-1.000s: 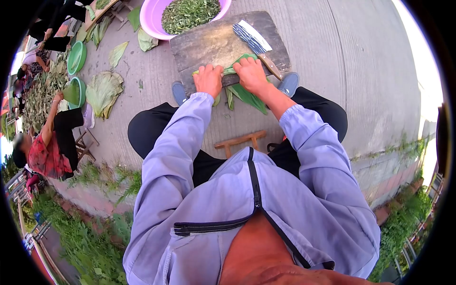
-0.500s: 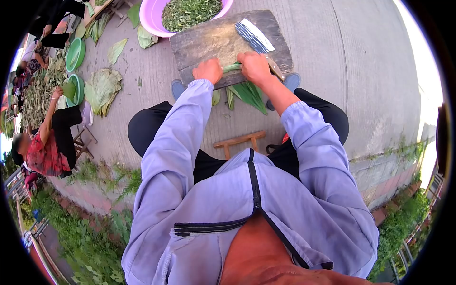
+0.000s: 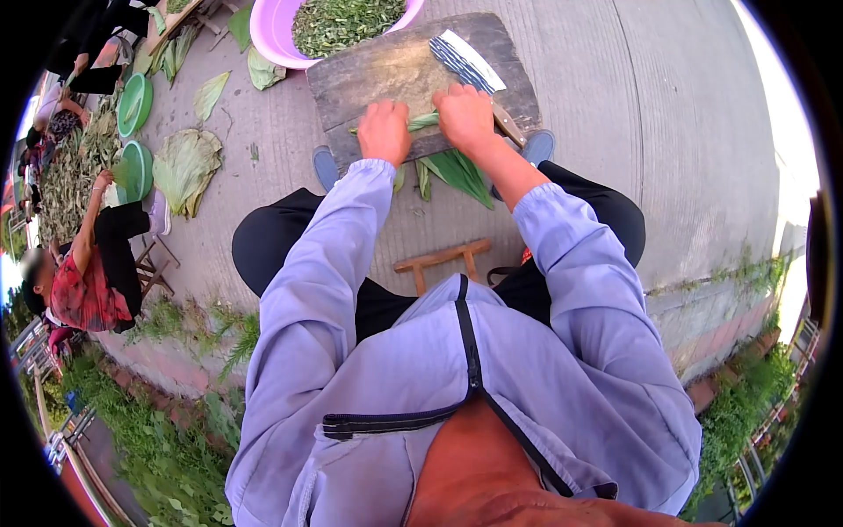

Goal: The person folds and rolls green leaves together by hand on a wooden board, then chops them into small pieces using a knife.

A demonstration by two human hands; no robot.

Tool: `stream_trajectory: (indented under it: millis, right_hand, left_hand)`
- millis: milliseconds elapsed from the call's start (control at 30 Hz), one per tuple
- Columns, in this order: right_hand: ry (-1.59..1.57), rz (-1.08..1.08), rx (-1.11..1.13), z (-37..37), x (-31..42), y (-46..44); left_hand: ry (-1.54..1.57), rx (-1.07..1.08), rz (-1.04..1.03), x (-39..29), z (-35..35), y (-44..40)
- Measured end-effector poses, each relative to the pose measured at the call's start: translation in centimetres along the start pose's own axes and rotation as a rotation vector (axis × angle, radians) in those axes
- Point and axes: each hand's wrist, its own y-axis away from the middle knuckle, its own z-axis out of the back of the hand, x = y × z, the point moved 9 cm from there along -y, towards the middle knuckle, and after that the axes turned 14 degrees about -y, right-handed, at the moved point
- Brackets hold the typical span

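A rolled bundle of long green leaves [image 3: 423,122] lies across the near part of a worn wooden chopping board [image 3: 369,81]. My left hand [image 3: 385,132] is closed around its left end, a green tip poking out past the fingers. On the other end, my right hand [image 3: 465,116] has its fingers wrapped over the roll. A cleaver [image 3: 470,63] with a dark patterned, bright-edged blade rests on the board's right side. Its brown handle sits just beside my right hand. More long green leaves [image 3: 460,176] stick out below the board's near edge.
Behind the board stands a pink basin [image 3: 274,37] of chopped leaves [image 3: 347,26]. A wooden stool-like frame [image 3: 443,255] is between my legs. Large leaves [image 3: 187,171] and green basins [image 3: 136,104] lie to the left, where a seated person [image 3: 88,285] holds leaves.
My left hand has turned and moved slightly up the board, and a leaf tip now shows at its left. My right hand shifted slightly left. The cleaver stays put on the board.
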Motion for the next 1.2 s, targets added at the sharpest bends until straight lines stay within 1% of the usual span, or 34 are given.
stream_trajectory:
  millis: [200, 400, 600, 767, 967, 1100, 1167, 1200]
  right_hand:
    - [0.014, 0.060, -0.024, -0.4, 0.3, 0.5]
    - [0.003, 0.131, -0.032, -0.9, 0.3, 2.0]
    - [-0.024, 0.135, -0.009, -0.8, 0.6, 3.0]
    - [-0.085, 0.194, -0.032, -0.7, 0.6, 2.5]
    - [-0.107, 0.213, 0.066, -1.2, 0.8, 2.0]
    - [-0.134, 0.144, 0.129, -2.1, -0.3, 1.5]
    - [-0.190, 0.094, 0.142, -2.2, -1.0, 1.0]
    - [-0.227, 0.036, 0.167, -2.4, -1.5, 0.6]
  left_hand:
    - [0.074, -0.056, -0.026, -0.5, 1.2, 1.7]
    - [0.088, 0.005, 0.013, -0.5, 0.9, 1.6]
    - [0.088, -0.050, 0.026, -0.3, 0.4, 1.6]
    - [0.090, -0.031, -0.004, -0.3, 0.4, 1.7]
    - [0.117, 0.030, 0.033, 0.0, 1.0, 3.3]
    - [0.105, 0.049, 0.076, 0.3, 0.9, 3.2]
    - [0.195, 0.064, 0.122, 0.6, 0.4, 3.0]
    - [0.239, 0.072, 0.146, 0.9, -0.1, 2.8]
